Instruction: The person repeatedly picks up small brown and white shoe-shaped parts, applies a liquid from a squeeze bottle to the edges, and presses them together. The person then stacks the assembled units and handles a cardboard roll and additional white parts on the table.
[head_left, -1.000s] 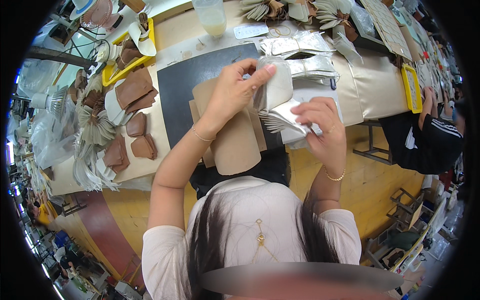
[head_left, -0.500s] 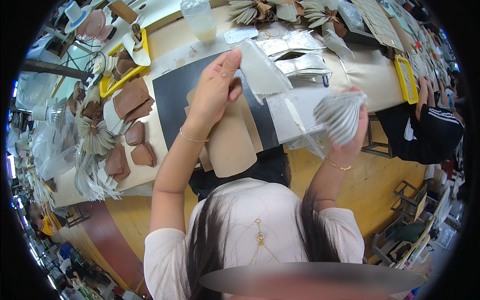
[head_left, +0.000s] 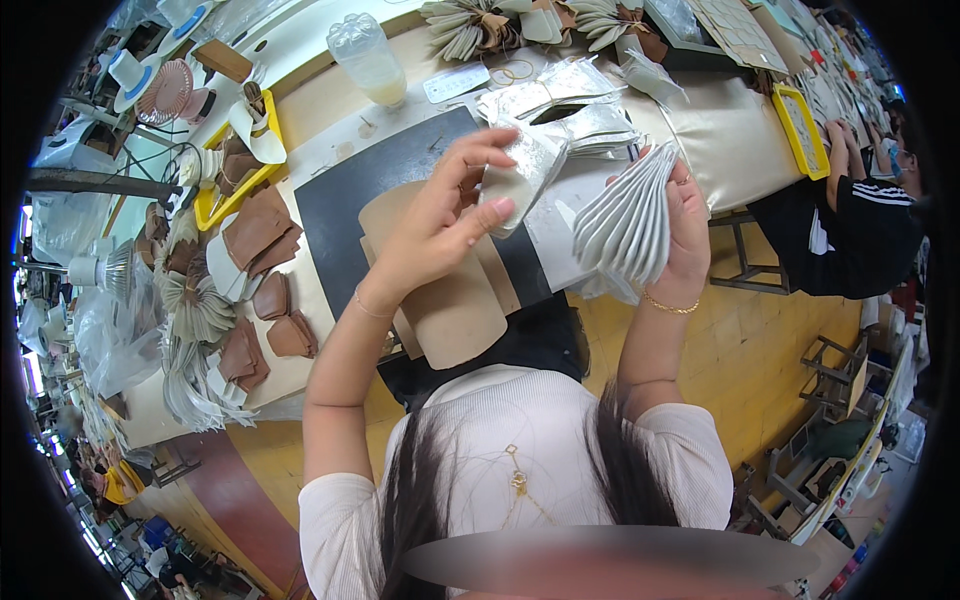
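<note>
Left hand [head_left: 440, 222]: grip pinching silvery flat piece [head_left: 527, 170] above black mat's [head_left: 345, 195] right edge. Right hand [head_left: 688, 240]: grip grasping fanned grey pieces [head_left: 630, 220] over worktop's [head_left: 735, 130] near edge. Tan panels [head_left: 455, 300] overhang same edge.

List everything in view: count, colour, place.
Worktable: one, beige-covered, across centre
Mat: one, black, on worktable
Panels: at least two, tan, overlapping on mat
Banded bundles: at least two, silvery, beyond the hands
Plastic container: one, translucent, far side
Trays: two, yellow, far left and right
Cut pieces: several stacks, brown, left of mat
Fan: one, pink, upper left
Co-worker: one, black top, right
Fanned stack: one, silver-grey, held at right
Flat piece: one visible, silvery, held near centre
Left hand: one, bare, on flat piece
Right hand: one, bare, gripping fanned stack
</note>
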